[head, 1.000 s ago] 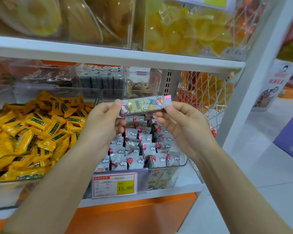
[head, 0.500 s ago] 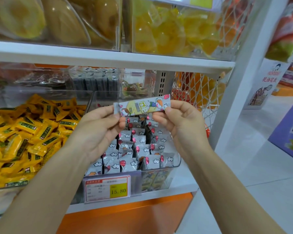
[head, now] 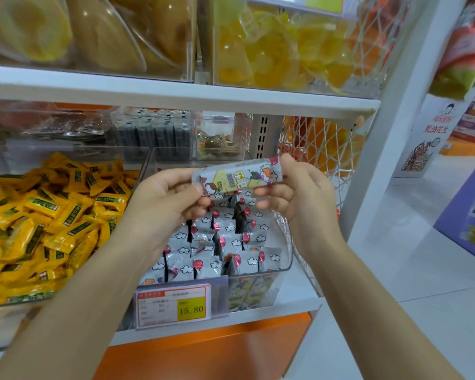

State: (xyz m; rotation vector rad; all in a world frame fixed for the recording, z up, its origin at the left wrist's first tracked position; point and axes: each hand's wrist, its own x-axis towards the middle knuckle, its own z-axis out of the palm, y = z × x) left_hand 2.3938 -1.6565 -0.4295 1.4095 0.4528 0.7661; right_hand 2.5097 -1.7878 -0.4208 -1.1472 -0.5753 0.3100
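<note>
A long silver snack packet (head: 237,175) with cartoon figures and a yellow patch is held level in front of the shelf. My left hand (head: 165,204) pinches its left end between thumb and fingers. My right hand (head: 299,196) pinches its right end, thumb on top. Below the packet stands a clear plastic bin (head: 287,259) filled with several upright packets of the same silver kind with clouds and red balloons.
A bin of yellow wrapped sweets (head: 39,220) lies to the left. A price tag (head: 173,305) reading 15.80 hangs on the bin front. Behind stand clear boxes of dark snacks (head: 154,133). The white shelf (head: 176,91) above carries dried yellow fruit. A white mesh basket (head: 321,144) is on the right.
The packet stays held by both ends and has tilted slightly, right end higher. The view has shifted a little, so the shelf sits further left and lower.
</note>
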